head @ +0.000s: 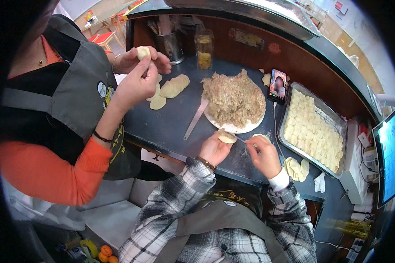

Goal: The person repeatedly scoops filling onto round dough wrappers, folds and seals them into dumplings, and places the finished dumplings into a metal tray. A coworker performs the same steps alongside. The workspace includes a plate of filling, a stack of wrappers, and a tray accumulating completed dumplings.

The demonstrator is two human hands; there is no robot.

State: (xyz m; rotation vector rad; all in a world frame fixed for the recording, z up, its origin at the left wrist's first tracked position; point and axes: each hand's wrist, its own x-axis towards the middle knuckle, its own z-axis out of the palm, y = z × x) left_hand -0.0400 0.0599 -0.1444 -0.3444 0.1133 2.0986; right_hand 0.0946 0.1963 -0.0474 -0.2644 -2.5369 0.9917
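Observation:
On the fingers of my left hand (215, 149) lies a round dough wrapper (227, 138), with a dab of meat filling on it. My right hand (264, 157) grips a thin metal spreader (239, 139), its tip at the filling. Just beyond both hands, a large mound of minced meat filling (235, 98) is heaped on a white plate (250, 128). A flat spatula (196, 119) leans against the plate's left side. Another wrapper (262, 137) shows partly behind my right hand. More loose wrappers (297, 169) lie right of my right wrist.
A metal tray (283, 139) of folded dumplings (311, 131) stands right, near a monitor (389, 154). A phone (277, 84) with a cable leans behind. At left, a co-worker's hands (141, 70) hold a dumpling beside stacked wrappers (176, 86). A jar (204, 49) stands at the back.

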